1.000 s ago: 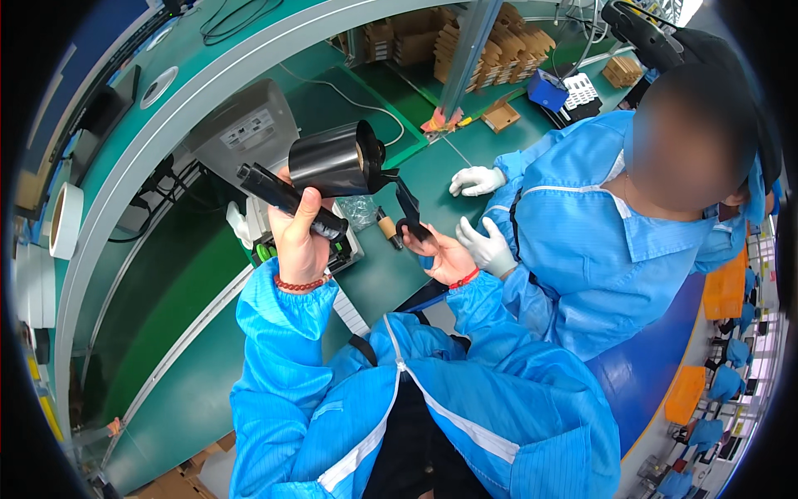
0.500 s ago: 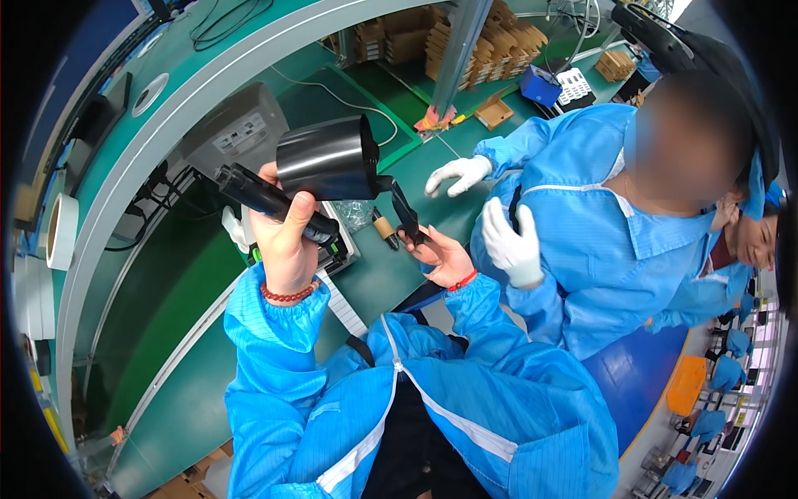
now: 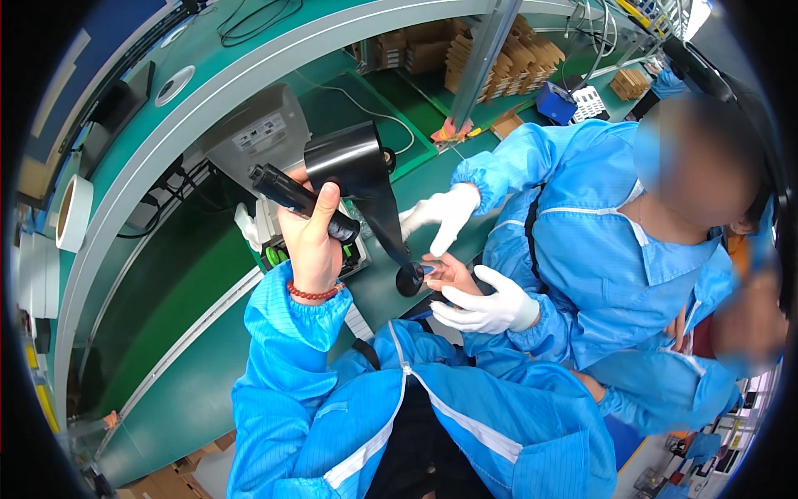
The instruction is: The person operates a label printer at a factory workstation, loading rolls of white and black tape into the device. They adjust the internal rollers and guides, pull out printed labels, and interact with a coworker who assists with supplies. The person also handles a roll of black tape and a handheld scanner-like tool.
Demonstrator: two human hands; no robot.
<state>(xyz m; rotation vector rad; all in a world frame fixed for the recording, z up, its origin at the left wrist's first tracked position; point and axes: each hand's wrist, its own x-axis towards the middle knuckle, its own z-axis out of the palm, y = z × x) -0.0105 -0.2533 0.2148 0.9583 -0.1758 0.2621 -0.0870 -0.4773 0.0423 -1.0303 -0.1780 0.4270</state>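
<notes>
My left hand (image 3: 314,241) is closed around a black cylindrical tool with a rounded body (image 3: 291,193). Its fingers also reach behind a wide, glossy black roll (image 3: 342,158) just above the tool. From the roll a black strip (image 3: 381,218) runs down, curling at its lower end. My right hand (image 3: 455,274) pinches that curled end, its fingertips partly hidden behind it. A co-worker's white-gloved hand (image 3: 445,218) is near the strip, fingers pointing toward it. The co-worker's other gloved hand (image 3: 490,303) is beside my right hand, partly covering my wrist.
Behind my left hand stands a grey translucent bin (image 3: 258,133). An open case with green and black parts (image 3: 353,259) lies below the tool. Stacked cardboard pieces (image 3: 507,54) are at the back, by a metal post (image 3: 486,62). The co-worker in blue (image 3: 598,233) stands close on the right.
The strip has straightened downward, and my right hand has lowered with its end. Both co-worker's gloved hands have come closer to the strip. My left hand has shifted slightly right in view.
</notes>
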